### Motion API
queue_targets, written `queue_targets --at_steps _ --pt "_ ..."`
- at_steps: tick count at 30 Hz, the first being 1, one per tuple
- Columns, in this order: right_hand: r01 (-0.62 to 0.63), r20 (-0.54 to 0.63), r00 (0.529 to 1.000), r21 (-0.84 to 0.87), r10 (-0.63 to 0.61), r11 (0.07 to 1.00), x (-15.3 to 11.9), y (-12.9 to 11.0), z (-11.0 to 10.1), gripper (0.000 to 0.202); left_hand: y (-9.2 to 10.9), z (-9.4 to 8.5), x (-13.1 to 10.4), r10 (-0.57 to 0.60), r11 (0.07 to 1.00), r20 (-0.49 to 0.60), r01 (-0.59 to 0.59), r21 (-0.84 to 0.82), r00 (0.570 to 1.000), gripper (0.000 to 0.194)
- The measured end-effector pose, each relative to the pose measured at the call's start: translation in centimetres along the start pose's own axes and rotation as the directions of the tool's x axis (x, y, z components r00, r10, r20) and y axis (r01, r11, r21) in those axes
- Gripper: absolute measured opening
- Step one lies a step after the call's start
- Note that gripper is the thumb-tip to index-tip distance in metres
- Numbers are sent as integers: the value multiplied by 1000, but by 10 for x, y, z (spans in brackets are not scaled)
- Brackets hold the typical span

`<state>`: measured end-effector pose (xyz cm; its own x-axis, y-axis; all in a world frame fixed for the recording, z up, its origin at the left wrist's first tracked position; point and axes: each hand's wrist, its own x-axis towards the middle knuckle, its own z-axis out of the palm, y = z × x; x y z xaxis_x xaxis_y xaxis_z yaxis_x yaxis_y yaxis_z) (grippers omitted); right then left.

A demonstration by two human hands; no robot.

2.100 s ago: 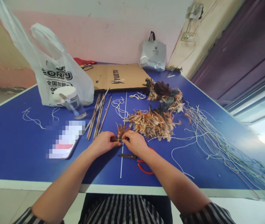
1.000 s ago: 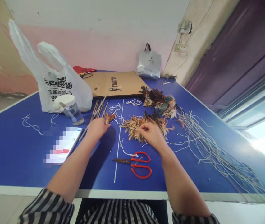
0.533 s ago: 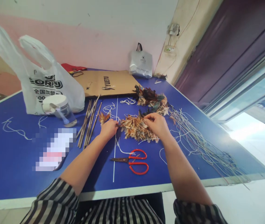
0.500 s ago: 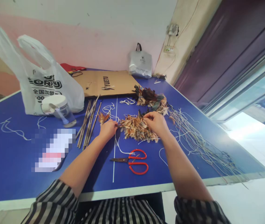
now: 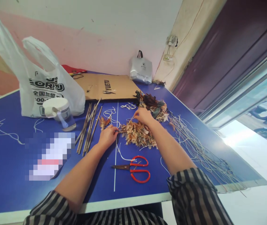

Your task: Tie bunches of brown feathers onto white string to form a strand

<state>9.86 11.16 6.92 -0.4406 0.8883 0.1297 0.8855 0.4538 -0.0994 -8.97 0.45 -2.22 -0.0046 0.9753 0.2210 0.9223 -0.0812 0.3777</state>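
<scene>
My left hand (image 5: 108,136) is closed in a pinch at the left end of a bundle of brown and tan feathers (image 5: 138,135), where a thin dark stem shows at the fingertips. A small tuft of brown feathers (image 5: 104,122) sticks out just behind that hand. Above the bundle, my right hand (image 5: 145,117) pinches a thin white string (image 5: 130,118) that runs down toward the feathers. Red-handled scissors (image 5: 140,170) lie in front of the bundle, blades pointing left. White string pieces (image 5: 124,154) lie near the scissors.
Thin sticks (image 5: 89,131) lie left of my left hand, by a lidded jar (image 5: 64,117) and a white plastic bag (image 5: 51,90). Darker feathers (image 5: 152,104) and long loose strings (image 5: 201,150) are at right. Flat cardboard (image 5: 121,87) and a silver bag (image 5: 141,70) stand behind.
My right hand has moved left and up from the right part of the feather bundle, drawing the string. My left hand keeps its pinch at the bundle's left end.
</scene>
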Motion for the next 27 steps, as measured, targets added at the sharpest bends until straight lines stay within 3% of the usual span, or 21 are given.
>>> queue_targets --at_steps 2,3,5,7,9,12,14,16,20,24,25,27 --pt "6 -60 998 103 0 995 7 7 -22 23 0 0 0 20 1000 11 -20 5 1000 21" --pt "32 -136 991 281 7 959 9 10 -35 25 1 0 0 31 999 21 -31 10 999 21" --pt "61 -258 961 556 102 829 11 12 -63 26 2 -1 -1 43 999 43 -44 17 998 22" --pt "118 -328 927 712 180 692 7 9 -92 25 2 -2 -1 46 999 55 -47 21 997 22" --pt "187 -348 919 798 186 573 -4 4 -120 25 1 -4 -1 49 998 42 -50 25 998 22" --pt "229 -358 912 849 201 476 -32 0 -160 26 -3 -10 0 43 999 3 -43 29 999 21" --pt "259 -390 897 844 206 471 -56 6 -180 28 -6 -14 0 40 999 -13 -39 21 999 20" --pt "271 -414 894 803 169 531 -81 19 -193 31 -6 -19 1 35 999 -26 -34 20 999 20" --pt "24 -330 894 712 304 702 -126 65 -192 33 -7 -25 3 59 998 -62 -56 36 996 21" --pt "-331 -95 884 561 457 758 -152 127 -155 23 -9 -25 4 64 998 -45 -64 19 997 21" --pt "-417 -48 867 477 496 774 -155 141 -143 20 -9 -24 5 60 998 -35 -60 8 998 21" --pt "-537 52 843 153 535 830 -157 158 -116 10 -11 -21 7 44 999 -12 -44 -8 999 21"
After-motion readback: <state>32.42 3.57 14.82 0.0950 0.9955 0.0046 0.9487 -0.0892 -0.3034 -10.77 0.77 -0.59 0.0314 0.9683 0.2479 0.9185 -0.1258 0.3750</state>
